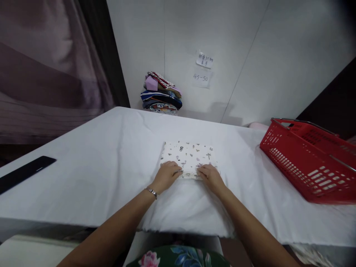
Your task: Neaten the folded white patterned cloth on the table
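Note:
A folded white cloth with small printed plant and shell-like motifs lies flat on the white-covered table in front of me. Its layered near edge shows between my hands. My left hand grips the near left part of this edge, fingers on top and curled; a metal bracelet circles that wrist. At the near right part, my right hand holds the edge in the same way, with bent fingers. The undersides of both hands are hidden.
A red plastic basket with metal handles stands at the right. Folded clothes are stacked at the back against the wall, left of two paper notes. A black flat object lies at the table's left.

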A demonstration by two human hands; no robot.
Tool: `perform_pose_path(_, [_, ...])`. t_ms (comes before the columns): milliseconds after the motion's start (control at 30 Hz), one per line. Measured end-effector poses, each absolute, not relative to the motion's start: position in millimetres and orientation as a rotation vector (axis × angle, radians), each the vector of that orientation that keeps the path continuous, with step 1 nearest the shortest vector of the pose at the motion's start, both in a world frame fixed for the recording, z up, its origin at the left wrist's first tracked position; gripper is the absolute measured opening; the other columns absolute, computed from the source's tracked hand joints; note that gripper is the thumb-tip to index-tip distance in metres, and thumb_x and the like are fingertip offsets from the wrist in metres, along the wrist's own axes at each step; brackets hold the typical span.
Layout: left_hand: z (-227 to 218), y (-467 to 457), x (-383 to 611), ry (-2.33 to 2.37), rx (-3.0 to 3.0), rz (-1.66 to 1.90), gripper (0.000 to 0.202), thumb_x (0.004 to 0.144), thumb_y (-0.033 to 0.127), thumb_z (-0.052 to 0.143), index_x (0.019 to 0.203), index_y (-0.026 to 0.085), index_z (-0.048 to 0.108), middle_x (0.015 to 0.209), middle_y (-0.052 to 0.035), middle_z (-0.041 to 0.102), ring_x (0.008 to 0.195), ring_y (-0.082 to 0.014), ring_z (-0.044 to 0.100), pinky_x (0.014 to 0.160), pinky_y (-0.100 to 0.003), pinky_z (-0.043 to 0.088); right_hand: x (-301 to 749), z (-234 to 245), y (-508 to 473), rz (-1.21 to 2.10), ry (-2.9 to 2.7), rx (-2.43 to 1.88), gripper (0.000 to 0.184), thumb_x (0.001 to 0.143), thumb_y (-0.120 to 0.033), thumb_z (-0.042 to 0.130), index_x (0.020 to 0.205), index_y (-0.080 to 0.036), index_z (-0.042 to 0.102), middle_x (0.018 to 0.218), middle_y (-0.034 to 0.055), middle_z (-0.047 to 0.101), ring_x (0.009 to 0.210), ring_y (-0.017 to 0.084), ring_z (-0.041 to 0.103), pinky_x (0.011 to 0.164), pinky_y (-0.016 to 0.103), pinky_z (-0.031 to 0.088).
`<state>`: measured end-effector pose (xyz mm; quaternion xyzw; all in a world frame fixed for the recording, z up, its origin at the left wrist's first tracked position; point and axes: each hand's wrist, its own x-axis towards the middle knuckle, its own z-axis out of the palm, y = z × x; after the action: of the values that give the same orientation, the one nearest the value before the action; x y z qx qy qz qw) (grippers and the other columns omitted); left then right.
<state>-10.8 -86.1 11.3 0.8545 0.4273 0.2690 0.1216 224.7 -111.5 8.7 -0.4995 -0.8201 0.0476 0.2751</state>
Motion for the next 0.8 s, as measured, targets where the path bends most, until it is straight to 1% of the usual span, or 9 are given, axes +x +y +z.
perform_pose_path(233, [17.5, -80.5, -7.1, 1.277, 2.452, 0.669, 0.015, 0.082, 0.024, 0.055, 0.079, 0.023, 0.07, 0.081, -0.0018, 0.063, 0.082, -0.0175, 0.055, 0.073, -0.032, 0.041, 222.7, 3.2, -109.2, 0.134, -2.217, -1.387, 0.017, 0.086, -0.019, 0.053, 0.087, -0.022, 0.069, 0.085, 0.0041, 0.063, 0.081, 0.019, 0.054, 0.073, 0.03, 0.042])
perform_pose_path(333, [17.9, -79.6, -3.4, 1.305, 2.395, 0.685, 0.015, 0.08, 0.022, 0.056, 0.075, 0.024, 0.07, 0.079, -0.001, 0.064, 0.08, -0.0171, 0.055, 0.073, -0.031, 0.041, 219.4, 0.6, -111.4, 0.095, -2.175, -1.406, 0.018, 0.087, -0.018, 0.051, 0.086, -0.021, 0.068, 0.083, 0.0046, 0.062, 0.08, 0.019, 0.053, 0.072, 0.03, 0.041])
perform_pose_path(433, [17.3, -82.2, -1.5, 1.319, 2.333, 0.759, 0.019, 0.081, 0.022, 0.053, 0.071, 0.024, 0.069, 0.078, -0.0002, 0.063, 0.078, -0.0158, 0.055, 0.074, -0.031, 0.041, 218.7, -3.4, -114.5, 0.043, -2.127, -1.368, 0.019, 0.089, -0.018, 0.048, 0.089, -0.02, 0.066, 0.086, 0.0063, 0.062, 0.083, 0.02, 0.053, 0.074, 0.032, 0.041])
perform_pose_path(600, [13.5, -89.4, -3.4, 1.281, 2.346, 0.857, 0.02, 0.085, 0.023, 0.049, 0.075, 0.022, 0.066, 0.085, -0.0004, 0.062, 0.082, -0.0153, 0.054, 0.078, -0.033, 0.039, 222.4, -9.2, -118.2, -0.03, -2.13, -1.309, 0.02, 0.09, -0.018, 0.046, 0.094, -0.02, 0.065, 0.091, 0.0077, 0.061, 0.086, 0.02, 0.051, 0.075, 0.033, 0.04])
perform_pose_path(800, [6.7, -92.7, -7.7, 1.203, 2.479, 0.848, 0.019, 0.088, 0.025, 0.047, 0.082, 0.022, 0.064, 0.086, -0.0015, 0.063, 0.085, -0.0164, 0.052, 0.078, -0.033, 0.039, 224.4, -8.4, -120.9, 0.048, -2.16, -1.28, 0.02, 0.09, -0.02, 0.046, 0.097, -0.021, 0.065, 0.092, 0.0072, 0.061, 0.086, 0.02, 0.052, 0.076, 0.034, 0.041])
